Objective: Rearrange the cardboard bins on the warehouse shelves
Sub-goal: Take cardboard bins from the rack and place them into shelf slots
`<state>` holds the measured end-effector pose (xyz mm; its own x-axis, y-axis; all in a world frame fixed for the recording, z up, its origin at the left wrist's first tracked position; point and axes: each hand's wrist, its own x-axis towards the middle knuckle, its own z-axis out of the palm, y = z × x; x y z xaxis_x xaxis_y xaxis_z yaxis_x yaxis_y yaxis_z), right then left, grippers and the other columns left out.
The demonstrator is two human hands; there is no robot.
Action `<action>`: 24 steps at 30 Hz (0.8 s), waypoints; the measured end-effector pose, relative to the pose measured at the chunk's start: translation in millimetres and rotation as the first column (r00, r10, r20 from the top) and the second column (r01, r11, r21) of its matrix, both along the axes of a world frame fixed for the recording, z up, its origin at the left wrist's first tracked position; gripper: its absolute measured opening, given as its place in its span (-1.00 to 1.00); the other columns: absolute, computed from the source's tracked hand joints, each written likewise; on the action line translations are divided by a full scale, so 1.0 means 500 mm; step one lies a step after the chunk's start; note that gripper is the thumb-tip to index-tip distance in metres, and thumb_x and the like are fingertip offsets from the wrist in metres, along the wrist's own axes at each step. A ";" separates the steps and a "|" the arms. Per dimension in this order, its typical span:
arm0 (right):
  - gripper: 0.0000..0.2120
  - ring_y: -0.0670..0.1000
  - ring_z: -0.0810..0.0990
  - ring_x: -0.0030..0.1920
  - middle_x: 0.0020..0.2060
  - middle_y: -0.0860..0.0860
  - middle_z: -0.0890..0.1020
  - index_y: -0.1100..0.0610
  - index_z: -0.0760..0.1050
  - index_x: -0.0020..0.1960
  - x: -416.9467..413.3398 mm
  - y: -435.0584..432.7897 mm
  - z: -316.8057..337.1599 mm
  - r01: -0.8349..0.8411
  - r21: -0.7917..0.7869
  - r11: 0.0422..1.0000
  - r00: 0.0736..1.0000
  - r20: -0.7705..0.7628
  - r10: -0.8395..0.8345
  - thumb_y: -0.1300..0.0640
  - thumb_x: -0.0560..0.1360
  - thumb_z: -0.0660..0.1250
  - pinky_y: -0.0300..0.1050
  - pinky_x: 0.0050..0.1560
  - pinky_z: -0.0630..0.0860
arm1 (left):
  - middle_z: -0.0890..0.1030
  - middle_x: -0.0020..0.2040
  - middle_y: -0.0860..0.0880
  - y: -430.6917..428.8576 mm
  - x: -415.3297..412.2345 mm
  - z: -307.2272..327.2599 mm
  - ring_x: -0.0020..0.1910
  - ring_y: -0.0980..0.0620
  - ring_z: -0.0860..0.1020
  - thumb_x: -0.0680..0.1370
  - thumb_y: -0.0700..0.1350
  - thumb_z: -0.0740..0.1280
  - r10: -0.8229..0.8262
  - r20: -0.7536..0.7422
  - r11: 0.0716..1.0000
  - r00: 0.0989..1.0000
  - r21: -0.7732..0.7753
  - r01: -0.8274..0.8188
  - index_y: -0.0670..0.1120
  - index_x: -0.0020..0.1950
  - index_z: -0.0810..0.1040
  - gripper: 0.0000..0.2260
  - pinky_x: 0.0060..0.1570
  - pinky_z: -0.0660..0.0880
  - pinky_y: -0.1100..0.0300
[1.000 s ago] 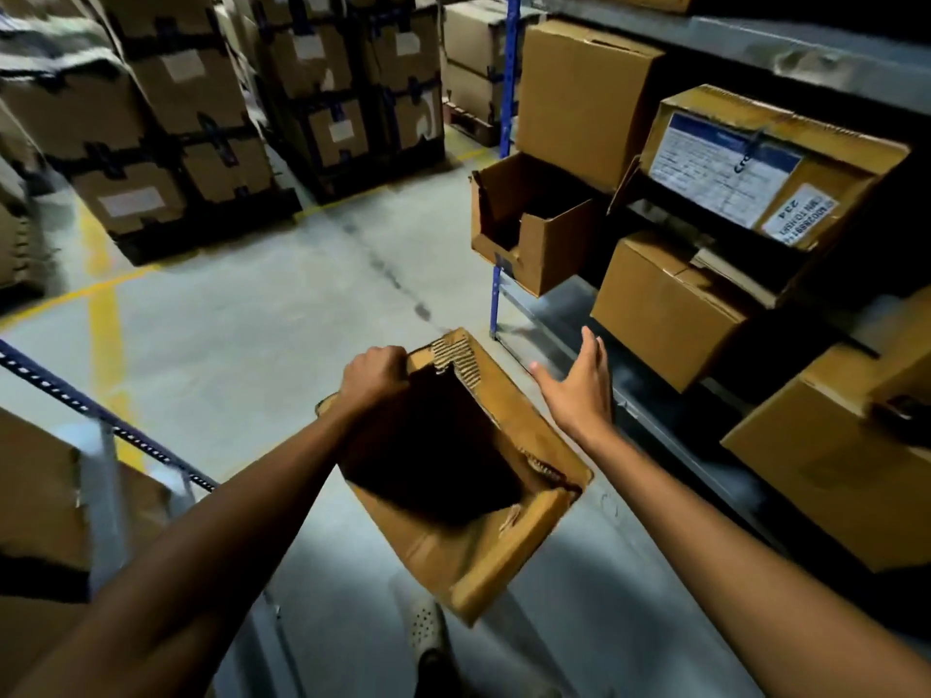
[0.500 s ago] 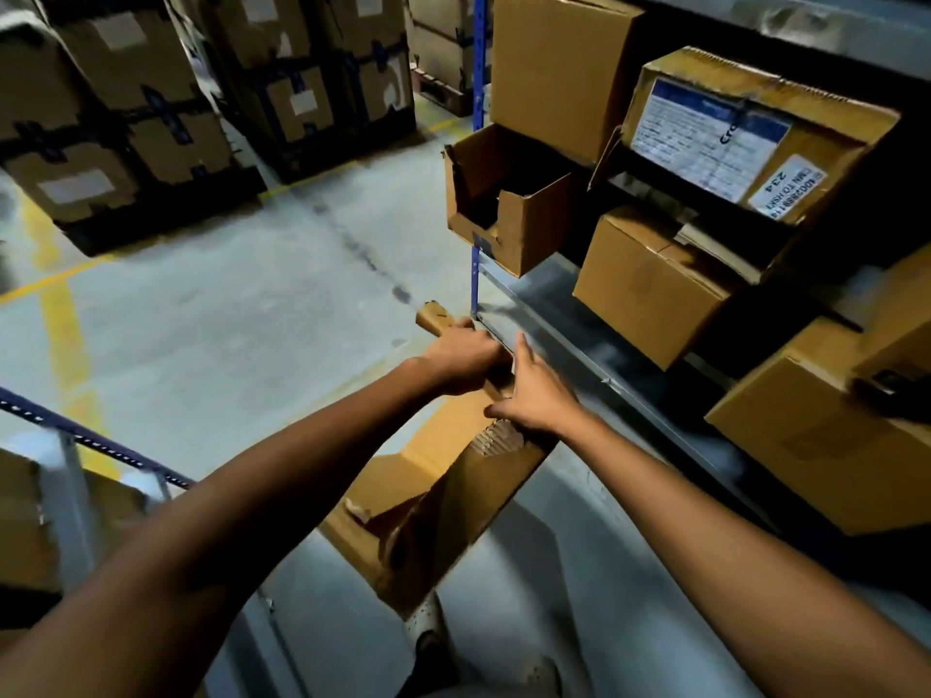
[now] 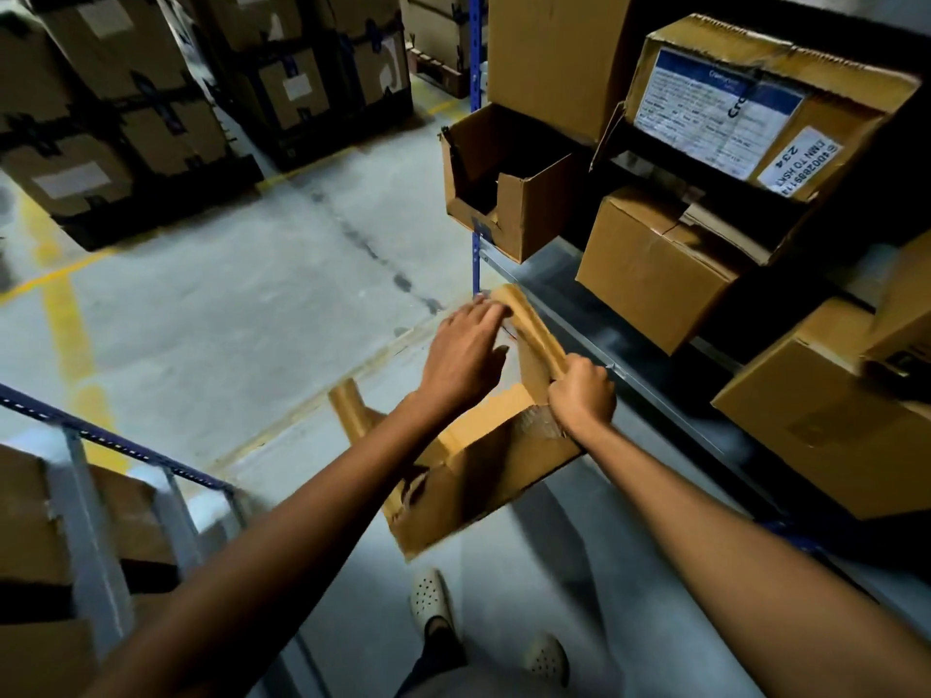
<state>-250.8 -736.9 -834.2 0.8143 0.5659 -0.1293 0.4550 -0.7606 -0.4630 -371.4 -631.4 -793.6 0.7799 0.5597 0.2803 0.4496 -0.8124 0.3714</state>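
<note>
A worn, torn cardboard bin (image 3: 483, 476) hangs tilted in front of me above the aisle floor, beside the shelf's front edge (image 3: 594, 355). My right hand (image 3: 582, 395) is fisted around the bin's bent upper flap (image 3: 529, 324). My left hand (image 3: 463, 355) lies on the same flap at its far end, fingers curled over it. An open-fronted empty bin (image 3: 509, 178) sits on the shelf at the blue upright, jutting over the edge.
Closed cartons (image 3: 650, 264) and a labelled box (image 3: 755, 103) fill the shelf to the right. A blue upright (image 3: 475, 118) marks the rack's end. Strapped pallet stacks (image 3: 126, 108) stand across the aisle. Another rack's beam (image 3: 116, 445) is at lower left. My shoes (image 3: 433, 602) are below.
The bin went from held open-side-up to hanging tilted near the shelf edge. Both hands shifted to its upper flap, and my right hand closed into a fist on it.
</note>
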 end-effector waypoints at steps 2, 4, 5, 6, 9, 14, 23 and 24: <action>-0.82 0.21 0.61 0.00 0.00 0.16 0.64 0.15 0.57 0.09 0.009 -0.010 -0.015 0.145 0.021 0.989 0.987 -0.077 -0.143 0.24 0.51 0.29 0.09 -0.02 0.60 | 0.55 0.27 -0.12 0.001 -0.047 -0.007 0.37 -0.21 0.38 0.50 -0.11 0.38 0.137 0.098 0.990 0.986 -0.043 -0.133 -0.11 0.22 0.50 -0.69 0.30 0.35 -0.09; -0.85 0.18 0.63 -0.04 -0.02 0.14 0.64 0.13 0.57 0.06 0.016 -0.022 -0.028 0.242 0.030 0.970 0.963 -0.133 -0.236 0.23 0.51 0.31 0.10 -0.06 0.62 | 0.55 0.20 -0.13 0.010 -0.101 -0.034 0.30 -0.23 0.40 0.46 -0.06 0.37 0.325 0.123 0.945 0.938 -0.076 -0.318 -0.12 0.20 0.51 -0.67 0.22 0.37 -0.07; -0.87 0.17 0.63 -0.06 -0.04 0.12 0.64 0.13 0.57 0.04 0.019 -0.028 -0.036 0.274 0.039 0.961 0.951 -0.161 -0.264 0.23 0.51 0.33 0.10 -0.08 0.63 | 0.52 0.22 -0.15 0.014 -0.127 -0.049 0.29 -0.23 0.39 0.46 -0.03 0.37 0.425 0.090 0.902 0.901 -0.120 -0.414 -0.12 0.24 0.49 -0.62 0.18 0.40 -0.08; -0.88 0.15 0.64 -0.08 -0.05 0.11 0.65 0.11 0.56 0.02 0.020 -0.036 -0.042 0.299 0.046 0.953 0.940 -0.185 -0.286 0.23 0.50 0.34 0.10 -0.10 0.64 | 0.47 0.27 -0.17 0.016 -0.149 -0.062 0.30 -0.23 0.36 0.46 0.01 0.39 0.516 0.031 0.846 0.856 -0.172 -0.504 -0.13 0.30 0.44 -0.55 0.17 0.41 -0.10; -0.90 0.13 0.65 -0.12 -0.11 0.08 0.65 0.07 0.55 -0.08 0.012 -0.058 -0.053 0.334 0.070 0.940 0.923 -0.225 -0.311 0.25 0.49 0.32 0.12 -0.12 0.64 | 0.39 0.34 -0.19 0.016 -0.196 -0.104 0.33 -0.24 0.37 0.45 0.15 0.42 0.638 -0.164 0.630 0.753 -0.452 -0.632 -0.14 0.44 0.26 -0.31 0.21 0.42 -0.13; -0.84 0.14 0.63 -0.08 -0.11 0.06 0.63 0.04 0.53 -0.13 -0.024 -0.070 -0.053 0.298 0.141 0.944 0.937 -0.234 -0.260 0.28 0.48 0.30 0.14 -0.07 0.63 | 0.58 0.06 -0.13 -0.014 -0.204 -0.117 -0.02 -0.18 0.57 0.48 0.10 0.40 0.716 -0.194 0.433 0.671 -0.631 -0.644 -0.11 0.29 0.31 -0.49 -0.09 0.51 0.00; -0.63 0.23 0.58 0.06 0.07 0.14 0.60 0.13 0.39 0.16 -0.006 -0.119 -0.020 0.165 0.082 0.983 0.968 -0.207 -0.145 0.08 0.43 0.42 0.08 0.00 0.52 | 0.51 -0.15 -0.11 -0.032 -0.178 -0.073 -0.20 -0.16 0.46 0.45 -0.22 0.30 0.734 -0.077 0.569 0.675 -0.472 -0.673 -0.12 0.04 0.40 -0.81 -0.31 0.32 0.12; -0.51 0.23 0.57 0.09 0.11 0.14 0.59 0.13 0.35 0.21 0.002 -0.126 -0.018 0.153 0.096 0.984 0.959 -0.256 -0.124 -0.03 0.41 0.46 0.08 0.02 0.51 | 0.51 -0.17 -0.12 -0.032 -0.174 -0.063 -0.21 -0.16 0.46 0.44 -0.23 0.30 0.734 -0.062 0.573 0.676 -0.477 -0.666 -0.13 0.02 0.40 -0.82 -0.34 0.28 0.14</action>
